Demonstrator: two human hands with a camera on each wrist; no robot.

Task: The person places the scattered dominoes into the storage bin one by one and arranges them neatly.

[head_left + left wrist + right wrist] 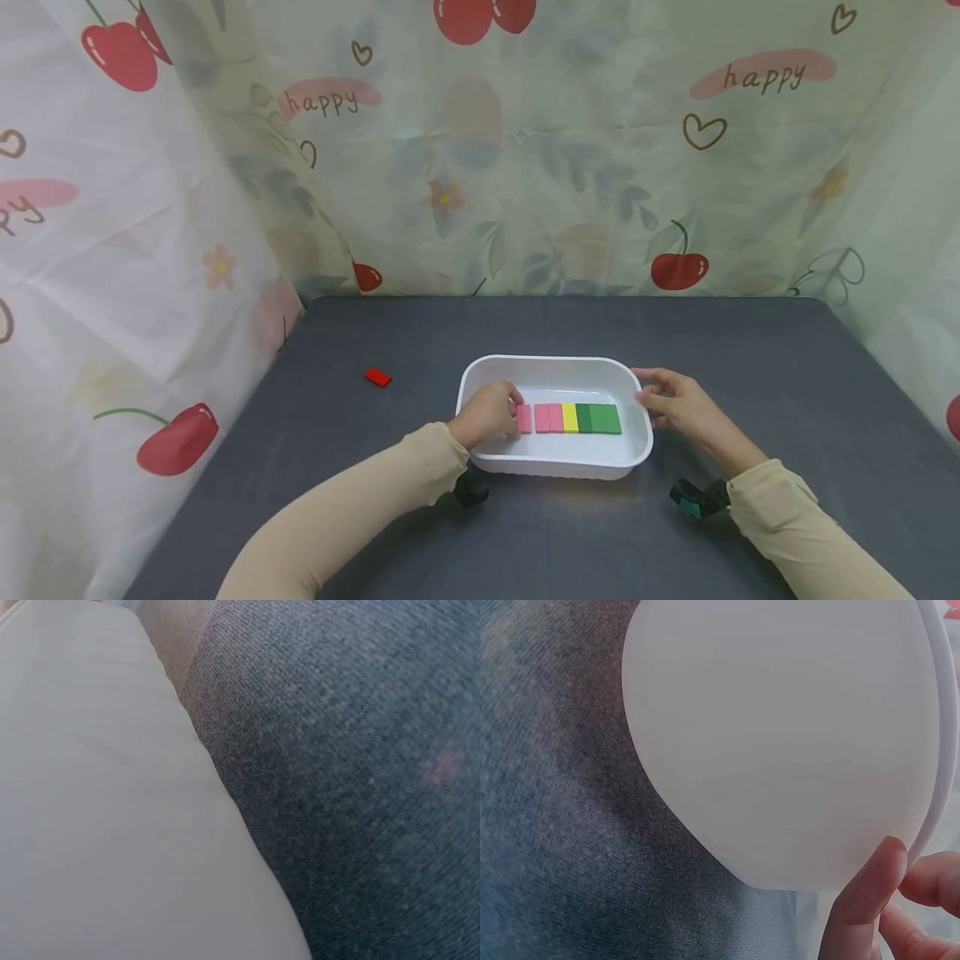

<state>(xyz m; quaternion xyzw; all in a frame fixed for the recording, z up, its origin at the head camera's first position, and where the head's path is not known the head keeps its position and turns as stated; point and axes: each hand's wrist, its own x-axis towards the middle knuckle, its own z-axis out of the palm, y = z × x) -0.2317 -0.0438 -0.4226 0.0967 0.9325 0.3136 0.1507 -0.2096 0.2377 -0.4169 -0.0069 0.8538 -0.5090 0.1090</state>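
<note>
A white plastic tray (562, 465) sits on the dark table, with a row of small flat tiles on its floor. From left to right, the row runs from pink tiles (549, 418) to a yellow tile (571, 418) and several green tiles (600, 418). My left hand (489, 413) reaches over the left rim and pinches a pink tile (524, 419), a narrow gap left of the other pink ones; the fingers partly hide it. At the right end, my right hand (678, 407) grips the rim, its thumb (866, 892) against the outer wall.
A lone red tile (378, 377) lies on the table (420, 333), left of and apart from the tray. Printed cloth (525, 208) hangs behind the table and along its sides. A dark wrist device (699, 497) hangs under the right sleeve.
</note>
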